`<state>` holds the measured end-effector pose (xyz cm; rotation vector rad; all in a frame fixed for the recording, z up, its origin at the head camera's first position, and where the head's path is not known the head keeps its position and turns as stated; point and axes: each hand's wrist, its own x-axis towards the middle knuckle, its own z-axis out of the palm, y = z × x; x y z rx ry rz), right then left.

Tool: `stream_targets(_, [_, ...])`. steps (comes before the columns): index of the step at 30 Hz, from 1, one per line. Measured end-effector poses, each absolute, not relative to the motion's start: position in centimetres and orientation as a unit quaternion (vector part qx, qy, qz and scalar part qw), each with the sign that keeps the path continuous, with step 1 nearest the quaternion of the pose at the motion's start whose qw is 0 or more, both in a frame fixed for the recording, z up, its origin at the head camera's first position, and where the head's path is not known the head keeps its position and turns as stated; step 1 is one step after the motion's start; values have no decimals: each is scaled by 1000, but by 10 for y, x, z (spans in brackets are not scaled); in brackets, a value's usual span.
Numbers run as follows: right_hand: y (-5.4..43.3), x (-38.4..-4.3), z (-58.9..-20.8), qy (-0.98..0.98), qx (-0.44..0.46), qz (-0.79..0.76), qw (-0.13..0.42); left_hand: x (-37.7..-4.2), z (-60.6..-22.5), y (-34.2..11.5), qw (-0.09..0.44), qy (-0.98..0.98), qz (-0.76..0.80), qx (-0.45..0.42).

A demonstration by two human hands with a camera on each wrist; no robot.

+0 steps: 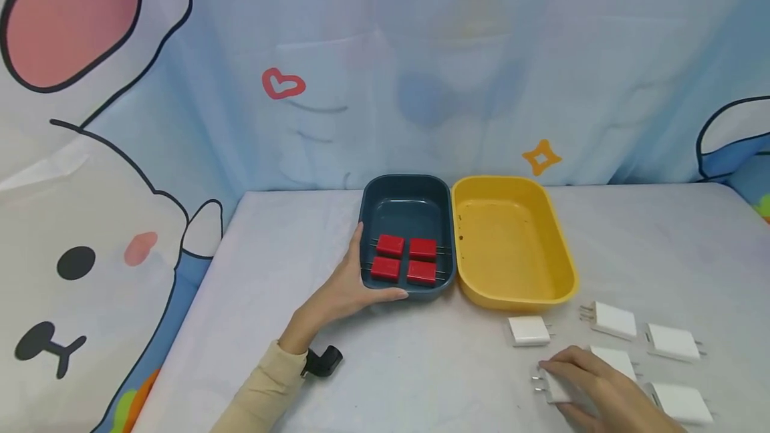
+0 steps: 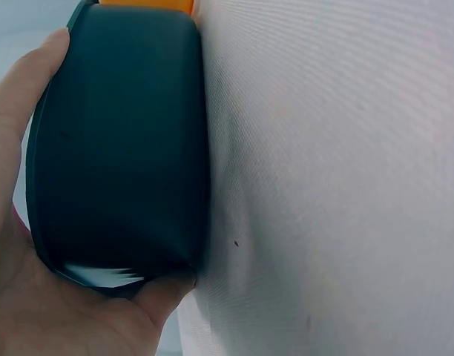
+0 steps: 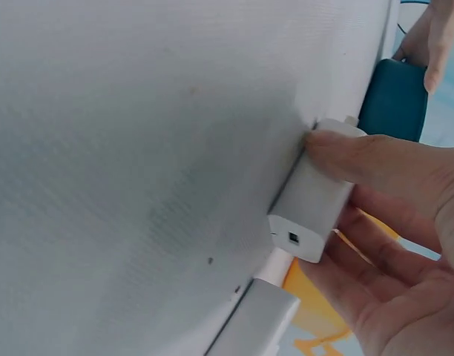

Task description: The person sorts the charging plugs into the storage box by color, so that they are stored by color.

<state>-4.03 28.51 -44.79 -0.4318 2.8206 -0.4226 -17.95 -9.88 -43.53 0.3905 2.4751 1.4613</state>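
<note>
My left hand (image 1: 345,279) grips the near left corner of a dark blue tray (image 1: 406,190), thumb along its front wall and fingers at its left side. In the left wrist view the same hand (image 2: 56,297) holds the tray's outer wall (image 2: 123,141). Several red plug adapters (image 1: 386,268) with metal prongs lie in the tray's near half. At the lower right, my right hand (image 1: 601,389) pinches a white charger plug (image 1: 555,386) between thumb and fingers, prongs pointing left. Seen from the right wrist, the charger (image 3: 314,189) shows a small port and sits on or just over the cloth.
Touching the blue tray's right side is a yellow tray (image 1: 511,239) with nothing in it. Several other white chargers lie about the right hand, such as one charger (image 1: 529,331) before the yellow tray and another charger (image 1: 612,320). A printed curtain (image 1: 385,119) hangs behind the table.
</note>
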Motion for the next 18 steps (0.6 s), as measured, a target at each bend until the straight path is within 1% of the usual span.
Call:
stream_targets(6, [291, -40, -448, 963, -177, -153, 134, -180, -437, -100, 119, 847, 500, 134])
stream_targets(13, [287, -41, -443, 961, -139, -151, 183, -179, -436, -99, 119, 850, 496, 131])
stream_targets(18, [288, -41, -437, 954, -167, -167, 182, -180, -436, -100, 120, 848, 499, 134])
